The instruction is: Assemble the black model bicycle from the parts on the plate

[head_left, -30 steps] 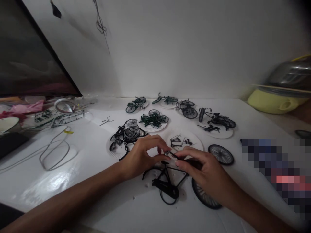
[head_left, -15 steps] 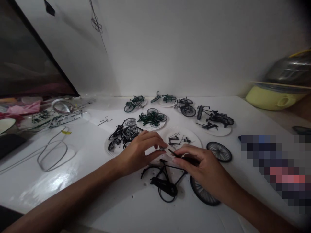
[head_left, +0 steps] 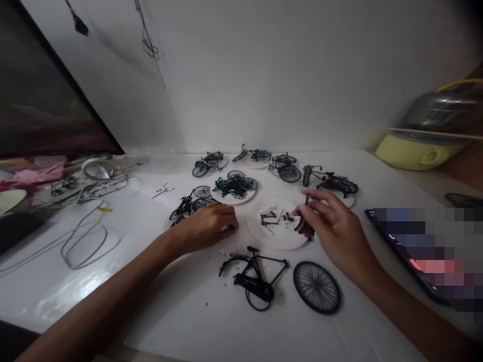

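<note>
My right hand (head_left: 332, 226) is closed on a small black bicycle part (head_left: 307, 198), its thin stem sticking up past the thumb. That hand is over the right rim of a paper plate (head_left: 260, 239) with small black parts (head_left: 271, 217). My left hand (head_left: 211, 221) has its fingers curled together, with a dark speck at the tips that I cannot name. It covers part of a pile of black model bicycle parts (head_left: 188, 205). In front of both hands lie a black model bicycle frame (head_left: 256, 281) and a loose spoked wheel (head_left: 317, 287).
Green bicycle parts (head_left: 234, 187) fill another plate, with assembled model bicycles (head_left: 289, 168) behind. A phone (head_left: 403, 256) lies at right, near a yellow pot (head_left: 407, 151). To the left are a looped cable (head_left: 83, 241), a tape roll (head_left: 97, 169) and a dark screen (head_left: 45, 90).
My hands have drawn apart: the right went right and up with the black part, the left moved left. The wheel in front is uncovered; another wheel at right is now hidden behind my right hand.
</note>
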A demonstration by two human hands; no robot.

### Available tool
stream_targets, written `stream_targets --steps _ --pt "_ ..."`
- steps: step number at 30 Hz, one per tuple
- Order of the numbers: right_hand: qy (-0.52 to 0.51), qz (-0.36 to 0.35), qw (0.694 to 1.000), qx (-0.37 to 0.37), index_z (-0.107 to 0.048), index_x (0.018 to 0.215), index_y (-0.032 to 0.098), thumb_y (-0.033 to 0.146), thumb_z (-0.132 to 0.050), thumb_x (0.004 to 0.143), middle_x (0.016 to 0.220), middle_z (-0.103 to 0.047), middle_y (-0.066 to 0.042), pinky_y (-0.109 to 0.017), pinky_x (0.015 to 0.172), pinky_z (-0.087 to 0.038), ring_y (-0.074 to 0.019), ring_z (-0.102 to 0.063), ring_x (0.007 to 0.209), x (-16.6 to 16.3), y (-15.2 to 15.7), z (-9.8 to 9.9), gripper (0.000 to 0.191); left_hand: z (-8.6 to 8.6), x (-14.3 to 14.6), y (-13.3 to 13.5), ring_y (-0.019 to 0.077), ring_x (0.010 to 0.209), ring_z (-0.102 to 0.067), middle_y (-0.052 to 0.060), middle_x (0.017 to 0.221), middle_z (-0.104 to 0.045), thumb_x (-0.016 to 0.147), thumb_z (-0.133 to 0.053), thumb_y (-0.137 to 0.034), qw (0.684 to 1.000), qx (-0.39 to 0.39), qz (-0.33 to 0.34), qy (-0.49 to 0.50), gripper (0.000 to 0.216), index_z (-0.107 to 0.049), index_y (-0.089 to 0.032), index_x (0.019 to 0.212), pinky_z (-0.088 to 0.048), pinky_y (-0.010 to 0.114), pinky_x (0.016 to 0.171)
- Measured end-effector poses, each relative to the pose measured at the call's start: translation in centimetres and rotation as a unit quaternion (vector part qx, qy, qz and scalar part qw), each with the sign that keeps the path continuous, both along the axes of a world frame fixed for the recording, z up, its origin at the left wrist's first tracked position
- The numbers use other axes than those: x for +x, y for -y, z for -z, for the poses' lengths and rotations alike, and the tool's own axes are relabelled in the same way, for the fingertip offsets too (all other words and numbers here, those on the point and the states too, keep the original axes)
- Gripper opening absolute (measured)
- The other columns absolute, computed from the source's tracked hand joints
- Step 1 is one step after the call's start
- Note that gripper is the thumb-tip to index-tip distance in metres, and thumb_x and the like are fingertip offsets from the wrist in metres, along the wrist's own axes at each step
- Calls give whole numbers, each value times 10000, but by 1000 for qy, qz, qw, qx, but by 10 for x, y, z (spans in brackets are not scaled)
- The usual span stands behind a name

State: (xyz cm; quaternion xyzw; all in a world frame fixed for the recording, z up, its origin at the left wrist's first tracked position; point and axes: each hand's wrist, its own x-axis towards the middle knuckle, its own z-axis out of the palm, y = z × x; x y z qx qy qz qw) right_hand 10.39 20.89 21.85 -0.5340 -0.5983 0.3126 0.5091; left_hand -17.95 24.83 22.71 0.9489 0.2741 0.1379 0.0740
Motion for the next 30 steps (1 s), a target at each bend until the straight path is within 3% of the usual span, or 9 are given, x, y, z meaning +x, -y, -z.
stream_targets --steps 7,11,14,17,20,25,30 --pt "-44 -4 999 -25 -579 1157 255 461 -692 851 858 -691 -4 -291 590 -548 -163 -682 620 -2 -2 0 385 2 3 1 184 946 -621 90 1039 -676 994 -498 -116 999 12 6 33 179 -669 -131 1045 -530 346 845" --pt "-142 -36 986 -75 -565 1143 239 464 -725 821 867 -737 -25 -330 681 -591 -185 -722 671 -5 -1 2 425 0 9 6 185 1023 -613 104 1111 -655 991 -502 -105 994 -23 -11 102 193 -646 -142 1115 -541 338 868" --pt "-199 -72 971 -107 -563 1103 232 454 -716 834 922 -763 -51 -377 742 -612 -206 -745 722 -8 2 2 382 -1 13 10 147 934 -629 81 1099 -656 971 -560 -128 983 -77 -42 164 154 -643 -164 1096 -550 288 804" --pt "-179 -107 970 -124 -607 1019 214 455 -670 875 927 -771 -72 -382 747 -621 -220 -751 764 -10 5 1 287 -1 18 14 118 840 -628 48 1025 -676 936 -628 -133 969 -118 -55 212 136 -643 -171 1065 -541 239 730" --pt "-126 -119 977 -125 -650 997 210 459 -640 897 927 -774 -75 -343 697 -627 -206 -747 731 -14 11 -2 268 -1 22 19 132 882 -637 57 1017 -677 942 -633 -155 965 -111 -19 236 118 -647 -159 1059 -539 255 781" --pt "-69 -109 985 -117 -641 1060 233 474 -612 913 904 -778 -61 -289 573 -604 -186 -734 649 -20 18 -5 284 -4 19 20 172 899 -625 76 1007 -672 1015 -520 -218 996 -12 37 76 158 -646 -137 1068 -506 321 808" --pt "-3 -105 988 -112 -624 997 229 504 -601 913 828 -767 -42 -243 450 -498 -153 -684 532 -17 21 -5 289 -3 6 6 179 811 -600 49 924 -657 1006 -534 -220 998 42 19 -38 136 -639 -133 1006 -487 348 783"
